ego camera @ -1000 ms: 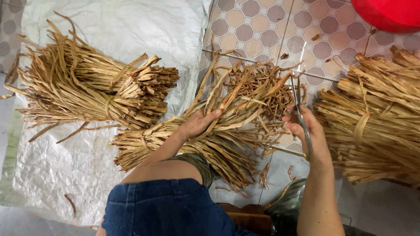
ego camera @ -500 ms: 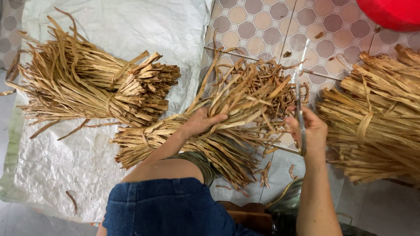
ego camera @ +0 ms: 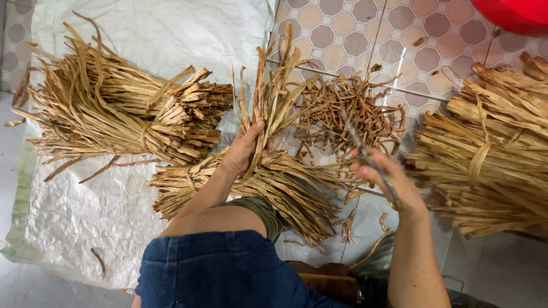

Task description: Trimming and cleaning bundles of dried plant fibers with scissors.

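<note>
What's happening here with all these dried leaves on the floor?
A person crouched over the floor grips a handful of dried, tan leaf strips in the left hand, holding them upright above a loose bundle lying below. The right hand holds a thin, blurred tool next to a heap of short trimmings on the tiled floor. Tied bundles lie to the left on a white sheet and to the right.

The right hand point(ego camera: 383, 178) and the thin blade-like tool point(ego camera: 365, 154) it holds are motion-blurred, so the tool's kind cannot be told. The red round object point(ego camera: 516, 12) and the right straw bundle point(ego camera: 485, 154) are cut off by the picture's edge. The left hand's point(ego camera: 244, 151) fingertips are hidden among the straw strips point(ego camera: 274, 102) it grips.
</note>
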